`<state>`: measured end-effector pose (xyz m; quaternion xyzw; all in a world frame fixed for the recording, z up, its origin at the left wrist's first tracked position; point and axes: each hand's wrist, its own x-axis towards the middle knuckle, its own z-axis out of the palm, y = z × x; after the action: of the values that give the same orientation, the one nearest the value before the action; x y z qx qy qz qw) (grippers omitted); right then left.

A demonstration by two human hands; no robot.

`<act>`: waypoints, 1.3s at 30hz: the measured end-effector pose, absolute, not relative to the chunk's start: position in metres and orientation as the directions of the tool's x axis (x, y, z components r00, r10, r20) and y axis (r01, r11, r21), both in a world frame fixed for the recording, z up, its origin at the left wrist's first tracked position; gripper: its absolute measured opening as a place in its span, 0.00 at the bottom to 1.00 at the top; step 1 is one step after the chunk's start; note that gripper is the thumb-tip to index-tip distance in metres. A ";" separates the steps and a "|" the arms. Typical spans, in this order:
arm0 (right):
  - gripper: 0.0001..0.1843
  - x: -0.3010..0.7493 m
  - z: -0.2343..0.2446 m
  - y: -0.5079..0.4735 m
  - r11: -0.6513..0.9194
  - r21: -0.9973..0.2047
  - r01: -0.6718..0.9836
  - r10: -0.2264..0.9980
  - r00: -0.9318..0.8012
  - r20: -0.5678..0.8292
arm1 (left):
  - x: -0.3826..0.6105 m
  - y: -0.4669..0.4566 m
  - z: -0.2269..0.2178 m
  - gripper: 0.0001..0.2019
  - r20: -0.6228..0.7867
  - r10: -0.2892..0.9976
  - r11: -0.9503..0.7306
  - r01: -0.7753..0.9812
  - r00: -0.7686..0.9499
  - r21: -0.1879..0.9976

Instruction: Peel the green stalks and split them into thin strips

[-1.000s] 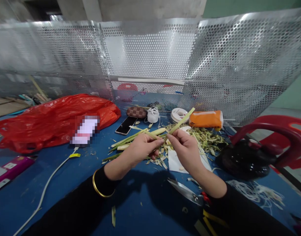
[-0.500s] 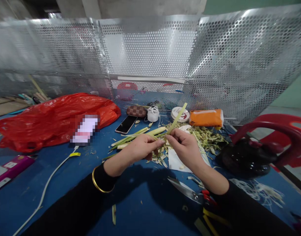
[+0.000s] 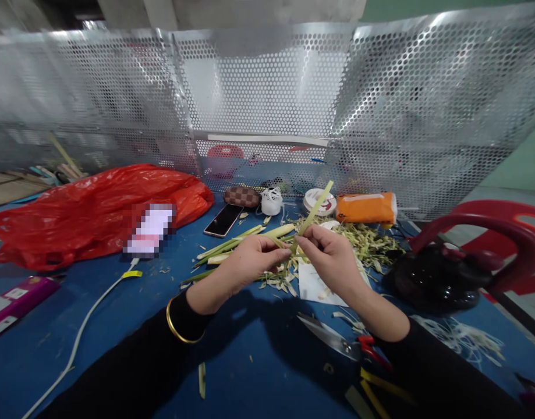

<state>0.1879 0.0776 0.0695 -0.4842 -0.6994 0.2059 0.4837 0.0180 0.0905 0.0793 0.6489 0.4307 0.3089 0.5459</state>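
Your left fingers (image 3: 276,255) and right fingers (image 3: 309,248) are pinching a pale green strip (image 3: 314,210) between them, tips nearly meeting, probably to keep that stretch steady. Beyond and left of the left fingers, stalks (image 3: 217,254) are lying on the worktop (image 3: 131,317). Nearer you than the right fingers, scissors (image 3: 329,337) are resting, seemingly handy for that side; farther off, beyond these fingers, an orange packet (image 3: 363,208) is lying.
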 end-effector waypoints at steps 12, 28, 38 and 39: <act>0.14 0.188 0.071 0.077 0.448 -0.756 0.478 0.877 -0.072 0.474 | 0.016 0.091 0.077 0.07 -0.096 0.880 -0.038 0.271 0.465 0.962; 0.13 0.186 0.067 0.077 0.426 -0.778 0.461 0.895 -0.088 0.438 | 0.013 0.087 0.084 0.13 -0.236 0.829 0.161 0.187 0.507 0.969; 0.15 0.188 0.068 0.078 0.428 -0.784 0.449 0.891 -0.067 0.448 | 0.011 0.086 0.090 0.09 -0.332 0.772 0.282 0.176 0.542 0.943; 0.14 0.187 0.067 0.078 0.419 -0.796 0.438 0.898 -0.070 0.434 | 0.012 0.086 0.089 0.11 -0.337 0.768 0.300 0.159 0.544 0.941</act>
<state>0.1873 0.0780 0.0672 -0.4830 -0.6913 0.2392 0.4812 0.0120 0.0859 0.0889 0.5483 0.4227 0.2221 0.6866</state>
